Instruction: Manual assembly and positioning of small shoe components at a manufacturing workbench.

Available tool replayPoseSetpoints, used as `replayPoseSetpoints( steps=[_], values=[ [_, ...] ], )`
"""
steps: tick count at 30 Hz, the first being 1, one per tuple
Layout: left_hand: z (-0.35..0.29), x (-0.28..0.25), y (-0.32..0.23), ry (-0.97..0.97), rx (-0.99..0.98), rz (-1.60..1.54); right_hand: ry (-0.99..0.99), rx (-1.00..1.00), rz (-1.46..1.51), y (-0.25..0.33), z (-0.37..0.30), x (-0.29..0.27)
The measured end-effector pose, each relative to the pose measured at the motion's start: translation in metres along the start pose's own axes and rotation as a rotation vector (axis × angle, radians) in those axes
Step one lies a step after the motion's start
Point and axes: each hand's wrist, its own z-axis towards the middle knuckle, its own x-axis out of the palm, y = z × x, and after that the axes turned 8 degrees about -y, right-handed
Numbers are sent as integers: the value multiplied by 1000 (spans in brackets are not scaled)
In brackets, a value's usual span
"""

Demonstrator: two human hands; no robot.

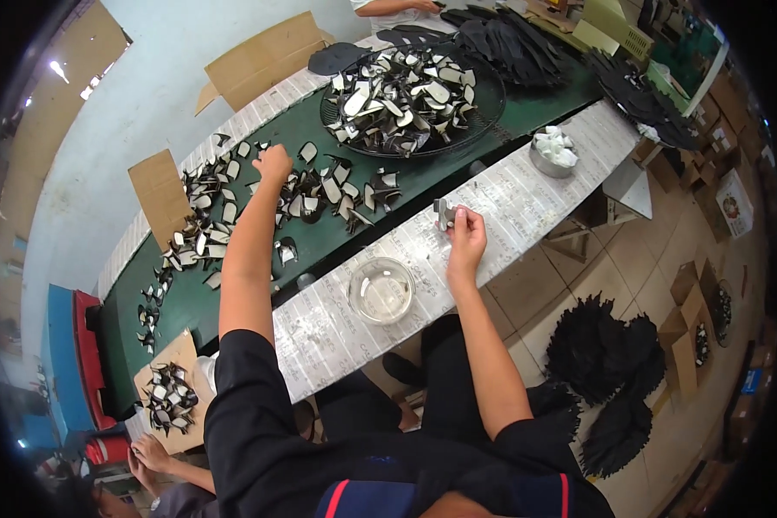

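Observation:
My left hand is stretched over the green belt, its fingers drawn together among small black pieces with white oval faces. What its fingertips grip, if anything, is hidden. Above the light patterned ledge, my right hand pinches a small grey and white piece between thumb and fingers. A round clear glass bowl stands on the ledge to the left of that hand.
A wide black wire basket heaped with similar pieces sits on the belt. Farther right is a bowl of white pieces. Flat black sheets lie beyond. Another person's hands are at lower left, near a loaded board.

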Motion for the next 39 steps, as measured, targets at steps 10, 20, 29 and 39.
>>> replayPoseSetpoints(
  steps=[10,20,29,39],
  values=[
    [61,76,17,66,395,-450,45,-37,-203,0,1,7],
    [23,-54,31,-232,443,-428,99,-44,-231,-1,-4,10],
    [-265,-277,-30,-227,340,-861,118,-105,-254,-6,-1,-1],
    [-423,-325,-24,-146,475,-1235,179,-144,-138,-18,-3,11]
  ],
)
